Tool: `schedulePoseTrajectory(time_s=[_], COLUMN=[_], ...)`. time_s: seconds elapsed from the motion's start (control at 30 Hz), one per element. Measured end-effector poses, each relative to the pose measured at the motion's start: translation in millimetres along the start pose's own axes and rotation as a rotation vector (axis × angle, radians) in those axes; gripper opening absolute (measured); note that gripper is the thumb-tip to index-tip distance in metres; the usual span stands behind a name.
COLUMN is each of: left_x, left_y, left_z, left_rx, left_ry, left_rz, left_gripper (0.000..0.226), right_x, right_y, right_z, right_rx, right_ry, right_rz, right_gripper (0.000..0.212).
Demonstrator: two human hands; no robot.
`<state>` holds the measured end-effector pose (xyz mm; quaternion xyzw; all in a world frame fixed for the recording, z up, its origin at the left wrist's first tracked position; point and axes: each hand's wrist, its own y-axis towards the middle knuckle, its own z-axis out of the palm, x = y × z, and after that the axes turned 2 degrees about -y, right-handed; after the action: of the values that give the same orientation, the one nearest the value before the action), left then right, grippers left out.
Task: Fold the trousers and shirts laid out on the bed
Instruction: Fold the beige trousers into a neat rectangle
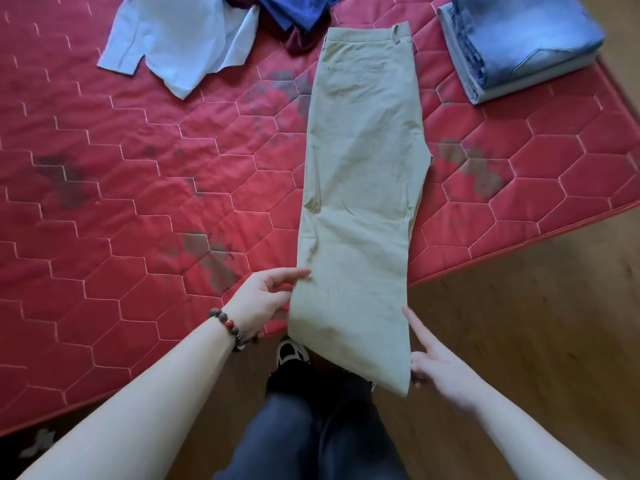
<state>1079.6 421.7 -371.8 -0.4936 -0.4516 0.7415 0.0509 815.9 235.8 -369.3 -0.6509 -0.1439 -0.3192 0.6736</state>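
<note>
— So what lies around on the red quilted mattress (138,188)?

— A pale blue shirt (176,39) crumpled at upper left, dark blue and maroon clothes (298,15) at top centre, and folded jeans (519,43) stacked at upper right. Dark stains mark the hexagon stitching. Wooden floor (519,323) shows at lower right.

— And the khaki trousers (363,168)?

— Smooth cotton, folded lengthwise into one long strip, waistband at the top, leg ends hanging past the mattress edge at lower centre.

— The hands?

— The left hand (266,299), beaded bracelet (232,327) on its wrist, pinches the strip's left edge. The right hand (436,362) has its forefinger straight along the right edge, other fingers curled behind the cloth, apparently gripping it.
</note>
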Motion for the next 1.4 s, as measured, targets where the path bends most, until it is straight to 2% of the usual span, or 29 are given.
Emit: schedulePoseTrajectory(time_s=[0.1, 0.17, 0.27, 0.33, 0.37, 0.43, 0.5, 0.53, 0.6, 0.67, 0.7, 0.73, 0.8, 0.9, 1.0, 1.1, 1.2, 1.27, 1.4], left_x=[-22, -41, -72, -97, -109, -134, -155, -161, -158, -131, -113, -98, -77, -72, -72, -75, -72, -61, -38], left_y=[7, 14, 32, 50, 62, 97, 145, 170, 212, 234, 237, 238, 237, 229, 223, 215, 205, 196, 192], left_z=[-3, -4, -9, -16, -21, -31, -37, -38, -38, -39, -41, -42, -45, -42, -36, -35, -45, -50, -43], left_rx=[0.001, -0.015, -0.076, -0.045, 0.002, 0.041, -0.053, -0.109, -0.169, -0.124, -0.078, -0.034, 0.000, -0.041, -0.033, -0.022, 0.018, 0.031, -0.037], left_ry=[0.060, 0.159, 0.373, 0.388, 0.357, 0.279, 0.170, 0.117, 0.057, 0.206, 0.339, 0.435, 0.441, 0.397, 0.449, 0.442, 0.218, 0.155, 0.292], left_rz=[0.078, 0.145, 0.269, 0.332, 0.353, 0.367, 0.350, 0.311, 0.130, -0.095, -0.157, -0.175, -0.149, -0.072, -0.034, 0.023, 0.062, 0.037, -0.030], left_gripper=[0.036, 0.029, 0.021, 0.018, 0.016, 0.014, 0.020, 0.025, 0.029, 0.024, 0.020, 0.019, 0.028, 0.027, 0.027, 0.027, 0.027, 0.022, 0.017], right_x=[20, 41, 85, 125, 150, 196, 231, 239, 237, 209, 192, 174, 148, 135, 148, 162, 159, 147, 120], right_y=[-15, -22, -27, -20, -11, 22, 76, 109, 166, 203, 213, 217, 214, 210, 212, 211, 201, 195, 197], right_z=[-4, -10, -18, -31, -40, -68, -104, -123, -152, -162, -161, -159, -155, -149, -141, -129, -123, -116, -93], right_rx=[0.165, 0.135, -0.018, -0.197, -0.285, -0.390, -0.468, -0.517, -0.545, -0.414, -0.340, -0.309, -0.361, -0.472, -0.578, -0.528, -0.476, -0.456, -0.516], right_ry=[-0.074, -0.056, -0.246, -0.453, -0.460, -0.266, -0.036, 0.011, 0.021, -0.013, -0.005, 0.024, 0.077, 0.066, 0.057, 0.195, 0.274, 0.328, 0.267], right_rz=[-0.055, -0.082, -0.219, -0.368, -0.447, -0.563, -0.500, -0.380, 0.005, 0.334, 0.403, 0.405, 0.310, 0.169, 0.067, 0.011, -0.041, -0.041, 0.067], right_gripper=[0.082, 0.072, 0.053, 0.045, 0.037, 0.016, 0.011, 0.011, 0.017, 0.025, 0.032, 0.041, 0.047, 0.031, 0.029, 0.047, 0.043, 0.047, 0.043])
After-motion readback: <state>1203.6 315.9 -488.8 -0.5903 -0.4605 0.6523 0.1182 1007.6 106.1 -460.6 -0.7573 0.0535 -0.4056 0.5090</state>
